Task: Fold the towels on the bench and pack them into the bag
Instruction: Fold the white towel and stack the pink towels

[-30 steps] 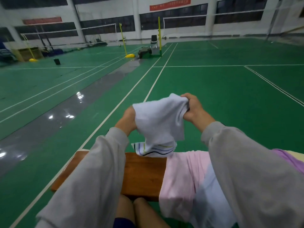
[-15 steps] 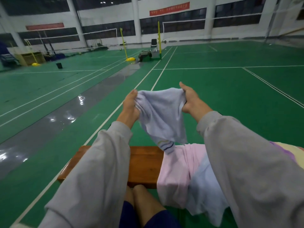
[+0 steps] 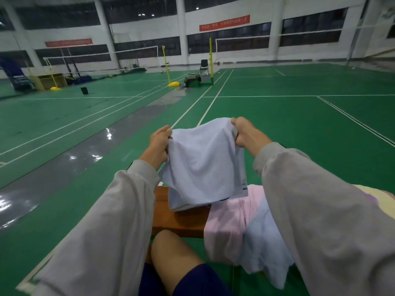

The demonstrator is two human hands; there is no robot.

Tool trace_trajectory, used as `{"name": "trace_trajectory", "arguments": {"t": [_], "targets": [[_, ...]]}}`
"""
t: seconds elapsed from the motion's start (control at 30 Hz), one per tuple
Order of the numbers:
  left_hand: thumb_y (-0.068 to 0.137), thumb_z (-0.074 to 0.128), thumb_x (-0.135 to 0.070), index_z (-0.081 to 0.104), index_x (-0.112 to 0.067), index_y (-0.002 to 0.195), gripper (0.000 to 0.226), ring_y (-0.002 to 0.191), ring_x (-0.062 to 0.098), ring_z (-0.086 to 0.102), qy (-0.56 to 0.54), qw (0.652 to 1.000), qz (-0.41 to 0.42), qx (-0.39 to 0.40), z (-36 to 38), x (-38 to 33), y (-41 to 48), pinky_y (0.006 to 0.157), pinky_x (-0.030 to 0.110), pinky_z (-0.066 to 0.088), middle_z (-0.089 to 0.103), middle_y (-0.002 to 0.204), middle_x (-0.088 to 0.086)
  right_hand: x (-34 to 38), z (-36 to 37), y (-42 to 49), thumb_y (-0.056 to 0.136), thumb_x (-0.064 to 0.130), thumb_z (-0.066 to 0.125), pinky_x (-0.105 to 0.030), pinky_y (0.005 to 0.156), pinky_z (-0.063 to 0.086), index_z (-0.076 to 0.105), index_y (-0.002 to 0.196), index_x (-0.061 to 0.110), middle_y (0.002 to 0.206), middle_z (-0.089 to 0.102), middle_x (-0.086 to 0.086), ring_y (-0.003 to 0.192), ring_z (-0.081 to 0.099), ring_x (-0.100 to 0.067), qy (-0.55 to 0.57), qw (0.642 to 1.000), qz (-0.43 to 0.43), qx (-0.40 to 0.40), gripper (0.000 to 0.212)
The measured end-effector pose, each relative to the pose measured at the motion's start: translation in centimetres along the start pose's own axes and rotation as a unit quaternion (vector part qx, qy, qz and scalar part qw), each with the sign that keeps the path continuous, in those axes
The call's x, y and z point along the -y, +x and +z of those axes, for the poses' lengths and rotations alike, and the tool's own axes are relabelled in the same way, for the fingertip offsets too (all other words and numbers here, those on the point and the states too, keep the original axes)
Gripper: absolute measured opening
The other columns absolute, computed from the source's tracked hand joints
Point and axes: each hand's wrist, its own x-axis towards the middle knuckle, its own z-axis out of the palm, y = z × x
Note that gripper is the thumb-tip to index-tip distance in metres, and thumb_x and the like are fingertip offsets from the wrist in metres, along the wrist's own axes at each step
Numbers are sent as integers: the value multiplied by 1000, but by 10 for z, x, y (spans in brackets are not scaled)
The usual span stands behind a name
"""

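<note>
A white towel [image 3: 203, 161] hangs spread in the air above the wooden bench [image 3: 181, 221]. My left hand [image 3: 159, 142] pinches its upper left corner and my right hand [image 3: 245, 133] grips its upper right corner. The towel's lower edge, with a dark stripe, reaches the bench top. On the bench to the right lie a pink towel [image 3: 228, 218] and a pale blue towel [image 3: 263, 244], both draped over the front edge. A yellow and purple cloth [image 3: 376, 198] shows behind my right sleeve. No bag is in view.
My bare knee [image 3: 171, 251] is just in front of the bench. Green court floor surrounds it, with a wet grey strip [image 3: 85, 154] on the left. Net posts [image 3: 211, 60], a chair [image 3: 204, 66] and a dark box [image 3: 84, 90] stand far off.
My hands have moved apart, stretching the white towel out flatter and wider. Its lower edge now lies on the bench. The camera has tilted up a little.
</note>
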Motion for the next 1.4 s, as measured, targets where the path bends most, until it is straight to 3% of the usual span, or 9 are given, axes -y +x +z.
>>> {"name": "trace_trajectory", "arguments": {"t": [0.4, 0.47, 0.57, 0.67, 0.77, 0.87, 0.97, 1.17, 1.4], "targets": [[95, 68, -29, 66, -6, 87, 24, 73, 24, 63, -40, 994, -71, -68, -16, 34, 12, 68, 32, 57, 68, 84, 8, -29, -17, 30, 82, 52, 77, -48, 81, 62, 63, 117, 10, 108, 74, -10, 93, 74, -32, 23, 999, 21, -8, 57], [92, 66, -10, 69, -3, 100, 11, 83, 23, 65, -21, 997, -57, -56, -13, 42, 14, 69, 28, 58, 67, 92, 9, -30, -18, 31, 91, 38, 73, -41, 74, 64, 63, 108, 6, 96, 73, -8, 85, 73, -26, 33, 999, 27, -4, 38], [96, 60, 3, 34, -9, 155, 66, 122, 33, 59, -34, 995, -86, 27, -8, 45, 12, 96, 44, 55, 48, 147, 16, -34, -15, 39, 103, 23, 57, -36, 77, 59, 60, 101, 8, 84, 64, -5, 76, 63, -21, -11, 998, 53, 10, 15], [96, 49, 13, 11, -21, 163, 84, 118, 33, 58, -112, 988, -73, 79, -2, 39, 10, 93, 47, 55, 23, 163, 21, -30, -13, 44, 104, 14, 51, -36, 76, 56, 59, 101, 6, 89, 64, -8, 79, 62, -21, -8, 998, 50, 31, 12], [86, 50, 18, 30, -24, 158, 86, 112, 31, 62, -249, 962, -15, 113, -2, 27, 12, 92, 46, 58, 40, 155, 17, -25, -13, 52, 104, 22, 52, -44, 92, 55, 63, 120, 3, 101, 70, -14, 96, 66, -31, 132, 989, -18, 70, 27], [88, 63, -12, 66, -3, 113, 26, 102, 36, 65, -274, 948, -72, 146, -3, 36, 8, 84, 41, 58, 69, 111, 16, -39, -14, 57, 101, 36, 54, -46, 101, 51, 66, 124, 0, 109, 71, -19, 108, 67, -38, 166, 982, -16, 91, 44], [93, 63, -55, 66, 0, 120, 62, 117, 39, 65, -237, 941, -204, 131, -5, 57, 1, 104, 50, 49, 70, 121, 20, -56, -10, 60, 93, 58, 61, -46, 97, 54, 68, 118, 0, 117, 72, -20, 108, 70, -36, 107, 987, 43, 116, 64], [94, 73, -25, 71, -10, 114, 25, 104, 28, 67, -360, 931, -46, 42, -13, 36, 31, 98, 44, 56, 72, 102, 10, -26, -12, 74, 90, 28, 66, -33, 67, 52, 60, 75, 16, 72, 57, -7, 68, 56, -26, 111, 989, -5, 92, 20], [99, 61, -13, 62, -1, 121, 25, 89, 27, 72, -276, 952, -124, 48, -23, 57, 42, 72, 38, 62, 70, 105, 15, -23, -10, 90, 95, 31, 68, -46, 80, 61, 67, 110, 2, 102, 75, -15, 90, 72, -32, 103, 994, 19, 32, 33]]}}
